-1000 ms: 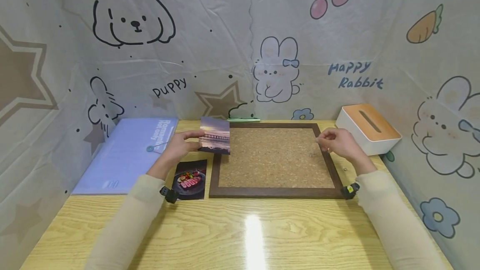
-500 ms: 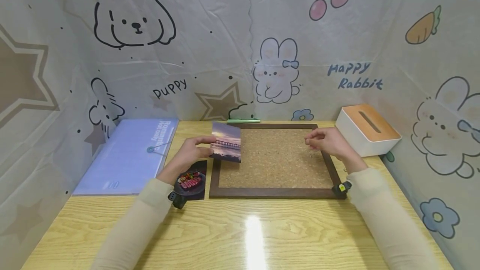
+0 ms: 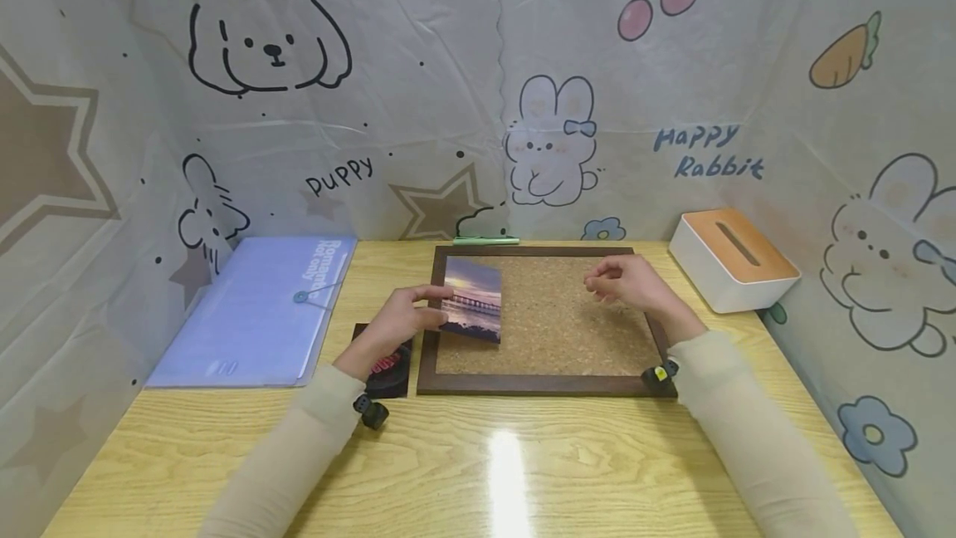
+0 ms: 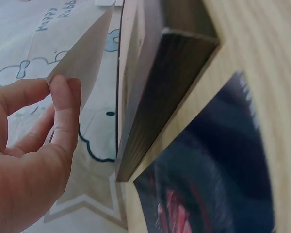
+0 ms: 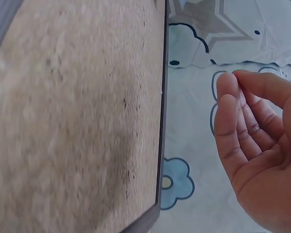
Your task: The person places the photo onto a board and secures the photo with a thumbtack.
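Note:
My left hand [image 3: 399,318] pinches a sunset photo [image 3: 478,301] by its left edge, thumb on one face and fingers on the other. The photo is held tilted over the left part of a brown-framed corkboard [image 3: 560,330]; its pale back [image 4: 89,63] faces the left wrist camera. Above the board's right side is my right hand [image 3: 635,289], thumb and fingertips together. A speck of red [image 5: 237,73] shows at that pinch in the right wrist view, mostly hidden by the fingers. A dark food photo [image 3: 396,380] lies left of the board, partly covered by my left hand and wrist.
A translucent blue-violet folder [image 3: 246,314] with a string closure lies at the left. Behind the corkboard is a green pen [image 3: 485,242]. A white tissue box with an orange lid [image 3: 735,260] stands back right, and patterned cloth walls [image 3: 433,106] surround the table.
The left hand has carried the sunset photo rightward and nearer, from the board's left edge to over the cork. My right hand has moved left, in from the board's right edge.

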`<state>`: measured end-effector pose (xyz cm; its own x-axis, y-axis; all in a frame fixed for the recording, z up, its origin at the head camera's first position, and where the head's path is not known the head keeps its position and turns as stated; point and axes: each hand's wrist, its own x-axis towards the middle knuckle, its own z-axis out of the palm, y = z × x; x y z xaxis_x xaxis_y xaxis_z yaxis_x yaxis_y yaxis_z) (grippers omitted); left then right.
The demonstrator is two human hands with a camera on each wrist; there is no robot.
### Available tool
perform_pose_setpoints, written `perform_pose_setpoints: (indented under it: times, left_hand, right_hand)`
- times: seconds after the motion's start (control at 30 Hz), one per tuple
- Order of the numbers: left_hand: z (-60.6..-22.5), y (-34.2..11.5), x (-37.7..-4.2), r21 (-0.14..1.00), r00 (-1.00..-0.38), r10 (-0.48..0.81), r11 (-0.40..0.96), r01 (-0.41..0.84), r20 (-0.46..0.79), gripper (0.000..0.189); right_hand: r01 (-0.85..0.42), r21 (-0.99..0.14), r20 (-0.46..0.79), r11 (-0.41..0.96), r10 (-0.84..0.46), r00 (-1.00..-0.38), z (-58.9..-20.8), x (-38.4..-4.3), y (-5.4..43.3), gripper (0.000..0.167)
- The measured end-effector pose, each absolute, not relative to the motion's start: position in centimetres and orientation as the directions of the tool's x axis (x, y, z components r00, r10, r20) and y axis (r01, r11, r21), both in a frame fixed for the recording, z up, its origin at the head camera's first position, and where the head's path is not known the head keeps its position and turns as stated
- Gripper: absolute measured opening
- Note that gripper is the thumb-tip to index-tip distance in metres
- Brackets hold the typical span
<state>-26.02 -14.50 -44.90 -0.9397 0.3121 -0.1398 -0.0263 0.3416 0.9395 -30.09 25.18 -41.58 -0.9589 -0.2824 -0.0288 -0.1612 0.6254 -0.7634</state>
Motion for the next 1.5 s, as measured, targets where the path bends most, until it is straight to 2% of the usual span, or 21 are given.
perform_pose_setpoints:
  times: [0.43,0.67,1.1,1.5]
  left_hand:
    - [-46.0,-11.9,-25.3,0.922,-0.930,0.331,0.387,-0.023,-0.162,0.042]
    - [-46.5,-11.3,-25.5,0.907,-0.937,0.325,0.422,0.023,-0.128,0.046]
    - [-46.6,-10.9,-25.6,0.809,-0.934,0.326,0.583,0.078,-0.145,0.048]
    - [-46.5,-10.4,-25.6,0.710,-0.944,0.317,0.685,0.166,-0.086,0.048]
  right_hand:
    - [-0.156,-0.759,-0.055,0.633,-0.301,-0.952,-42.1,-30.7,21.8,0.021]
    - [-0.088,-0.785,-0.120,0.614,-0.289,-0.950,-42.6,-31.0,20.0,0.022]
    - [-0.071,-0.798,-0.168,0.599,-0.334,-0.927,-44.2,-32.1,16.5,0.016]
    - [-0.059,-0.779,-0.228,0.624,-0.369,-0.901,-44.8,-33.0,13.7,0.016]
